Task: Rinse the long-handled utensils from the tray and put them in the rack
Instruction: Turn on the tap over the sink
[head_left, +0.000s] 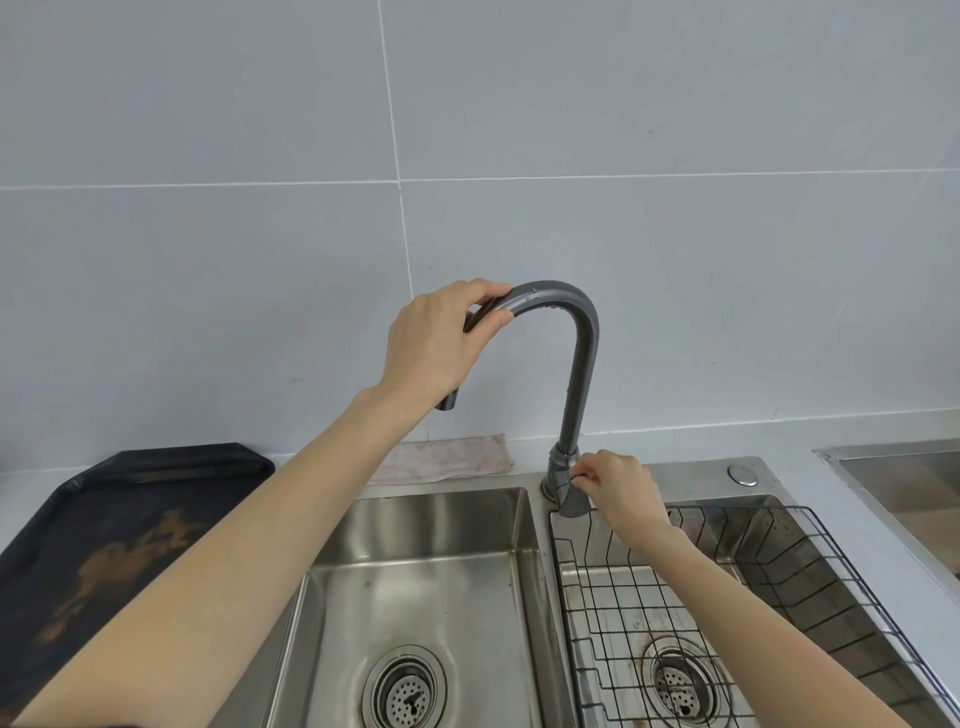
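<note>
A dark grey gooseneck faucet (581, 364) with a matte, water-spotted finish is rising from the divider of a brushed stainless double sink (415, 561) and arching over to the left, its spout end (448, 401) pointing down above the left basin. The left hand (434, 345) is wrapping around the top of that arch, fingers curled over the tube and thumb pressing beneath it, the bare forearm stretching up from the lower left. The right hand (621, 488) is pinching the flat lever (574, 500) at the faucet's base, fingertips closed together on it, wrist bent down over the right basin. A black wire dish rack (779, 582) of thin rods in a square grid is sitting inside the right basin, just right of the faucet base, with a round perforated drain strainer (678, 682) showing through it. Left of the faucet, on the pale counter, a dark rectangular tray (119, 535) with rounded corners is lying flat, its surface mottled with brownish patches (no utensils can be made out on it). Behind the faucet base to the left, a pale, creased cloth (447, 460) is lying against the grey tiled wall (675, 208).
</note>
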